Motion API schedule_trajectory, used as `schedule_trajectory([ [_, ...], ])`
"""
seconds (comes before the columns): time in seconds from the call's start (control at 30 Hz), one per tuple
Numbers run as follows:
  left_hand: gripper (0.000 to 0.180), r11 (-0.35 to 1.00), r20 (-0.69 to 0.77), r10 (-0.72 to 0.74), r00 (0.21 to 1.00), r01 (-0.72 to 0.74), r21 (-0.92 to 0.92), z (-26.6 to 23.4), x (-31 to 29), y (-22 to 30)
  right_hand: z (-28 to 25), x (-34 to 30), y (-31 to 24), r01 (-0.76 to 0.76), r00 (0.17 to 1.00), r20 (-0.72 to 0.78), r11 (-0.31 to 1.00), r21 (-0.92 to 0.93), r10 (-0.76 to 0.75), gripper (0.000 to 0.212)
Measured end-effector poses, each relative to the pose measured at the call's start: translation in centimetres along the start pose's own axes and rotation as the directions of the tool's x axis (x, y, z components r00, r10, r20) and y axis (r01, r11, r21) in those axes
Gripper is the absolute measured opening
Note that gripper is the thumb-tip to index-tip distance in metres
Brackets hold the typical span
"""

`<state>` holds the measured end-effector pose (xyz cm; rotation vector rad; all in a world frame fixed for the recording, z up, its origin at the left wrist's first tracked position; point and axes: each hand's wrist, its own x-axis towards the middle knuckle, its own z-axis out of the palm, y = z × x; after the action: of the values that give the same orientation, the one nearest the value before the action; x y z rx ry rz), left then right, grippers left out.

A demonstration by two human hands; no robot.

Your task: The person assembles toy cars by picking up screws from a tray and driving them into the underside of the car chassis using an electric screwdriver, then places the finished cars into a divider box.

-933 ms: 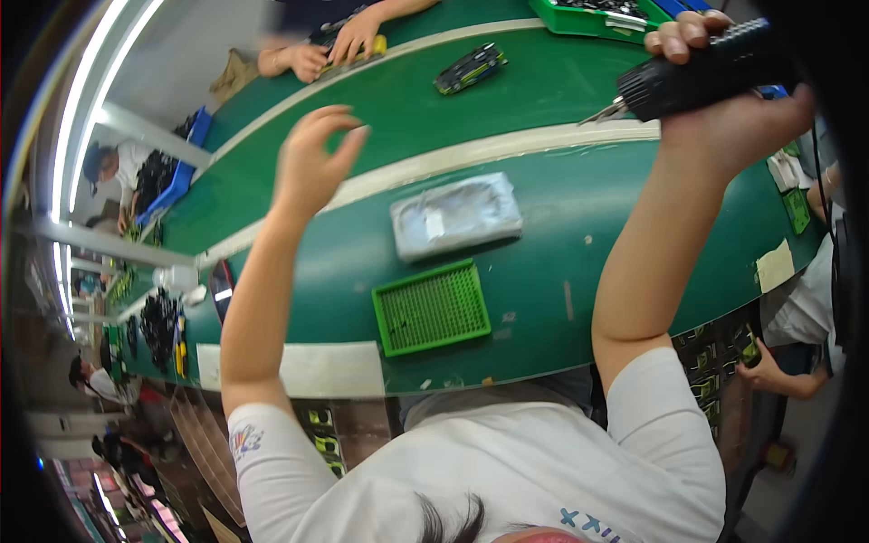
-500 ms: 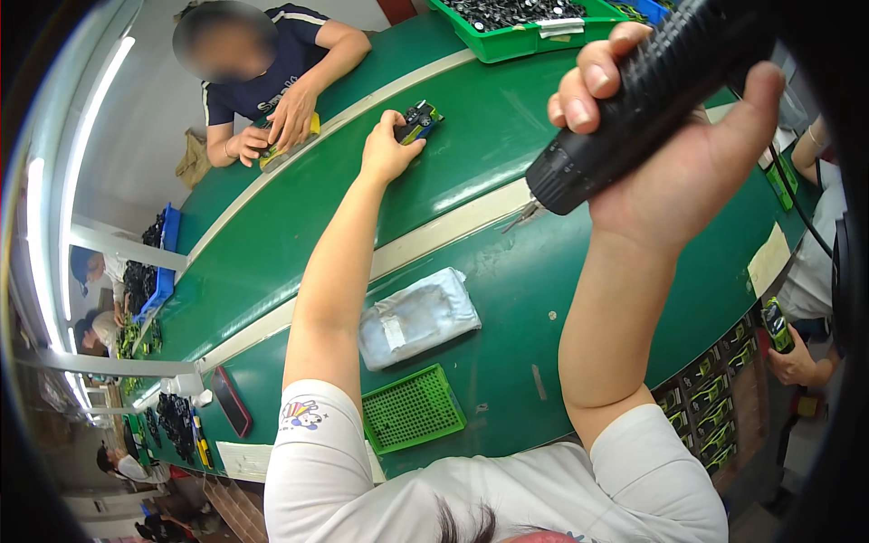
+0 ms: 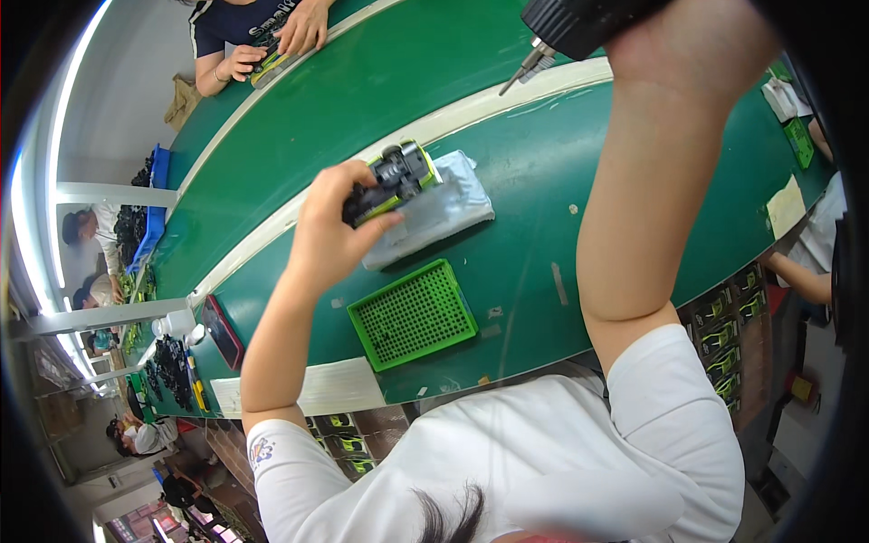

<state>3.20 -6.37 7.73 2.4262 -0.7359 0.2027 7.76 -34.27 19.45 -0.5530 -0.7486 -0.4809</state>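
My left hand point(image 3: 328, 222) grips a small toy car point(image 3: 398, 176), black underneath with a yellow-green body, its wheels and underside turned up. It is held above a pale plastic-wrapped block point(image 3: 457, 210) on the green table. At the upper right my right hand point(image 3: 692, 45) is closed on a black electric screwdriver point(image 3: 579, 23). The tool's thin metal bit slants down to the left, well apart from the car. The upper part of the screwdriver runs out of the picture.
A green perforated basket point(image 3: 412, 317) lies near the front edge. Behind a pale strip point(image 3: 507, 104), a co-worker's hands point(image 3: 299, 32) hold another car. A phone point(image 3: 222, 330) and blue bins point(image 3: 158, 185) are at the left. Boxed green-black parts point(image 3: 720, 339) stand below the right edge.
My left hand has brought the toy car back from the far green strip to above the wrapped block. The screwdriver sits higher in the picture, and the view has tilted nearer to me.
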Motion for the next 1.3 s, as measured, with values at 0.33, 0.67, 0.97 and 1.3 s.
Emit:
schedule_trajectory([
  [0.33, 0.045, 0.998, -0.029, 0.065, 0.997, -0.065, 0.015, 2.6, -2.0, 0.7, 3.5, -1.4, 0.3, 0.092, 0.967, -0.141, 0.802, -0.590, -0.214, 0.066],
  [0.67, 0.029, 0.973, -0.097, 0.216, 0.971, -0.207, 0.101, 3.6, -2.9, -0.4, 3.4, -2.2, 3.1, -0.116, 0.987, -0.128, 0.984, -0.135, 0.099, 0.065],
  [0.97, 0.013, 0.991, -0.108, 0.130, 0.986, -0.133, -0.026, 3.6, -3.2, -0.5, 4.4, -3.0, 3.4, -0.180, 0.983, -0.044, 0.972, -0.148, 0.176, 0.062],
  [1.3, 0.014, 0.990, -0.105, 0.130, 0.986, -0.135, -0.040, 3.6, -3.4, -0.9, 4.9, -3.4, 2.9, -0.194, 0.981, -0.066, 0.950, -0.246, 0.183, 0.065],
])
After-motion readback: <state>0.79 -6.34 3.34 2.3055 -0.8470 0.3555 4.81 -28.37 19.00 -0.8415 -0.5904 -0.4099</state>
